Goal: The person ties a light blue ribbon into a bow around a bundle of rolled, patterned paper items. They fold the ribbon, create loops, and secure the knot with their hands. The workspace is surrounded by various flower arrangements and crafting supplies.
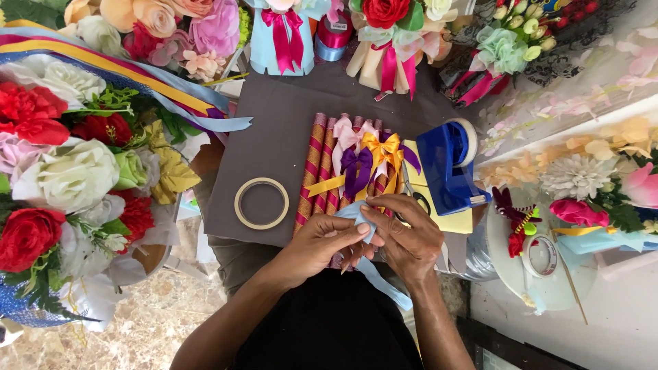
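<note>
Around your hands the grey tabletop [274, 130] is crowded: a ring of clear tape [261, 203] lies to the left, a blue tape dispenser [449, 168] stands to the right on a yellow sheet [458, 220], and scissors [413, 195] lie just beside the dispenser. Directly ahead lie striped red-and-gold rolls [319, 171], side by side, with pink, purple and yellow bows [367, 154] resting on them. Artificial flowers [62, 171] press in from the left and wrapped bouquets [391, 41] line the far edge. Both forearms come in from below and meet at the near ends of the rolls. Your left hand [325, 243] and right hand [408, 236] both pinch a light blue ribbon [363, 219], fingers curled closed on its folded part. The ribbon's free tail runs down and to the right, back toward your body.
</note>
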